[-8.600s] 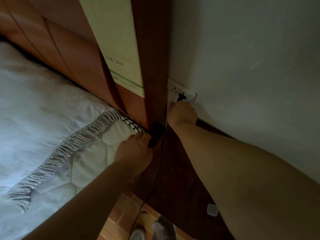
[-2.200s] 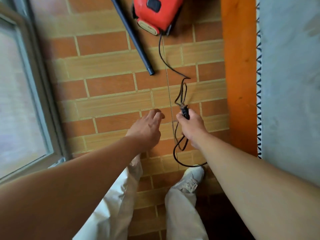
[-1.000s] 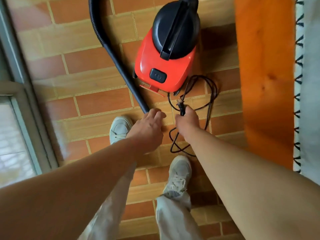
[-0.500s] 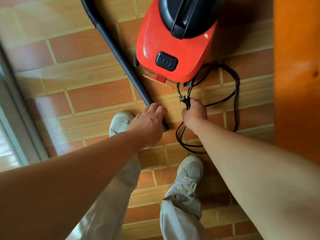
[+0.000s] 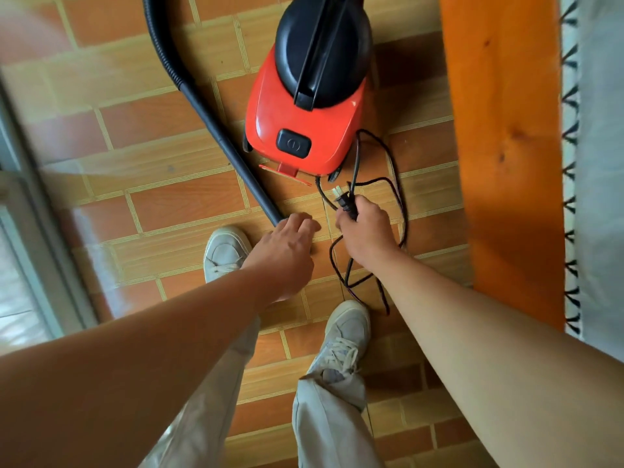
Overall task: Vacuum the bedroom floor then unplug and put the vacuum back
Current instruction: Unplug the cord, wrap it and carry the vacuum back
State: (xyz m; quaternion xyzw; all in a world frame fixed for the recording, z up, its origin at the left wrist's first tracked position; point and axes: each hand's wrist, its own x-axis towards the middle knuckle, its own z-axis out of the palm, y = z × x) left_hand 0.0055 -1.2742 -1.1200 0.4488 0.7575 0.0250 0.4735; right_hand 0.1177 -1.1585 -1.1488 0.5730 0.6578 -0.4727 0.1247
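A red and black canister vacuum (image 5: 304,130) stands on the brick-pattern tile floor (image 5: 162,211) ahead of my feet. Its black hose and tube (image 5: 216,130) curve down the left side to near my left hand. My right hand (image 5: 366,231) grips the black plug (image 5: 344,201) with its prongs pointing up, and loops of the black power cord (image 5: 398,204) hang from it and trail on the floor to the vacuum's rear. My left hand (image 5: 287,248) hovers with relaxed fingers just past the tube's end and holds nothing.
An orange wooden bed frame (image 5: 506,146) with a grey patterned bedspread (image 5: 594,163) runs along the right. A window frame (image 5: 40,231) lines the left edge. My two white shoes (image 5: 224,253) stand on the tiles below my hands.
Since the wall socket, the plug is out and in my right hand. Over the last second the view pulled back slightly; my hands stay just behind the vacuum with the cord bunched.
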